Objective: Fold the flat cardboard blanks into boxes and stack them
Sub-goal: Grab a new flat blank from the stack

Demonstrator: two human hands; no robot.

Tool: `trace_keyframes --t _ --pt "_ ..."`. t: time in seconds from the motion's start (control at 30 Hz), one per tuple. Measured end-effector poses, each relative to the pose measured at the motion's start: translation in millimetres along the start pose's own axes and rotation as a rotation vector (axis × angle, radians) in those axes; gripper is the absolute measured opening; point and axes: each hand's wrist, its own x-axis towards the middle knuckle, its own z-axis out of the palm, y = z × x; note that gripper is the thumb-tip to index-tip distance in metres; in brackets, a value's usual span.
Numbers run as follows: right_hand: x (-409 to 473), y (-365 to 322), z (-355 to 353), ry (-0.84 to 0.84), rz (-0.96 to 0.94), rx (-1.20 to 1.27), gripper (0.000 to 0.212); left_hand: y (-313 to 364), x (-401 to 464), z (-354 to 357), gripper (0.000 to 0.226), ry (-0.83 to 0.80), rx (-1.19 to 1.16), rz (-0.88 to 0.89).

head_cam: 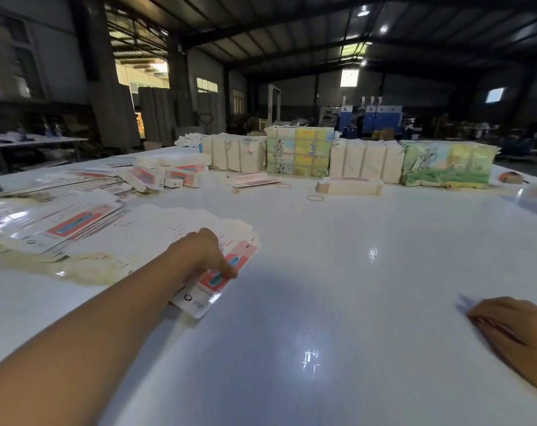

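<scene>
A fanned spread of flat white cardboard blanks (156, 235) with pink and blue print lies on the white table (337, 272) at the left. My left hand (199, 253) reaches over its near end, and its fingertips pinch the top blank (213, 282) by its printed face. My right hand (516, 330) rests on the bare table at the right edge with straight fingers and holds nothing. A heap of folded boxes (168, 173) sits at the back left.
Wrapped paper bundles (298, 152) stand in a row along the far edge. A low banded stack of blanks (350, 186) lies before them, with loose rubber bands (315, 198) nearby. More fanned blanks (61, 182) cover the far left.
</scene>
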Motion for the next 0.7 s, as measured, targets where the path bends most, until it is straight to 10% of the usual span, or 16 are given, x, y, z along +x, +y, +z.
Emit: trace_keyframes --t 0.13,0.27,0.7 --pt "-7.5 -17.4 -24.5 0.022 -0.076 -0.017 0.016 4.0 -1.6 -2.7 0.085 0.039 -0.107 -0.025" --pt "-15.1 -71.9 -59.4 0.015 -0.076 -0.047 0.021 19.3 -7.8 -10.0 0.037 0.234 -0.099 0.030" --pt "-17.4 -98.8 -73.0 -0.010 -0.040 -0.068 0.019 179.7 -104.8 87.5 0.022 0.099 -0.248 0.802"
